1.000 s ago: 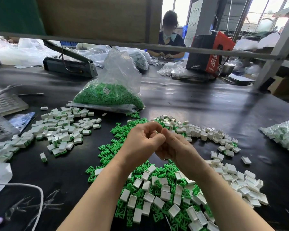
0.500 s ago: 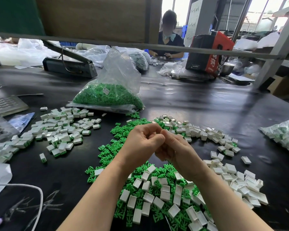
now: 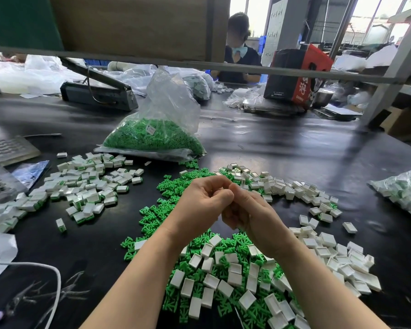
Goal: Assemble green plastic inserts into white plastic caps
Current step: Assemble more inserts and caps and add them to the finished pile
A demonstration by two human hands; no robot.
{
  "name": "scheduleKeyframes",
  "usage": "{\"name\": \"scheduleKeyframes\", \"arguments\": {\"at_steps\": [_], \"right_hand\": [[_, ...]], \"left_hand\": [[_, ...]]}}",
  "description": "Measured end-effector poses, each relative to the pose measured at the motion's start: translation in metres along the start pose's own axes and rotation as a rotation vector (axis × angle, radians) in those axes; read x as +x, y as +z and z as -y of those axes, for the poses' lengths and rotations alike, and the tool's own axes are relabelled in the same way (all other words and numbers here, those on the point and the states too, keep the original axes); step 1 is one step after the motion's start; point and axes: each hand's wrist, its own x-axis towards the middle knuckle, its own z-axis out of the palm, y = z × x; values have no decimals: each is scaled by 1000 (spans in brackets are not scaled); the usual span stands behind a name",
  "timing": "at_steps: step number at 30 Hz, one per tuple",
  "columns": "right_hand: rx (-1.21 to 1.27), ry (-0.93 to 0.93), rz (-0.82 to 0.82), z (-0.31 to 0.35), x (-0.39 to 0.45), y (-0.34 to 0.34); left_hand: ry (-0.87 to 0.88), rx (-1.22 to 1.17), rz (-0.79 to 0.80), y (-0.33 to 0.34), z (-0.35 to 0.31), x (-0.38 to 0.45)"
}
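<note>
At far left sits our finished pile [image 3: 86,186], well apart from the hands. Our left hand [image 3: 199,207] and right hand [image 3: 249,217] meet knuckle to knuckle above the green inserts [image 3: 157,214], fingers curled tight; whatever they pinch is hidden, so we cannot tell which piece each holds. Loose white caps [image 3: 318,252] spread to the right. We judge the risk to be a crooked press: an insert seated askew could jam, or slip and drop back among the unsorted parts.

Bright window backlight, wide-angle edge distortion
</note>
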Motion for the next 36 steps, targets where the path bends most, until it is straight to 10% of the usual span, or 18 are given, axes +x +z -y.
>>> {"name": "scheduleKeyframes", "arguments": {"at_steps": [30,36], "right_hand": [[217,37,13,-5,5,-11],[-282,-129,-136,-2,6,-11]], "left_hand": [[-25,11,52,-7,5,2],[-1,114,-80,-15,12,6]]}}
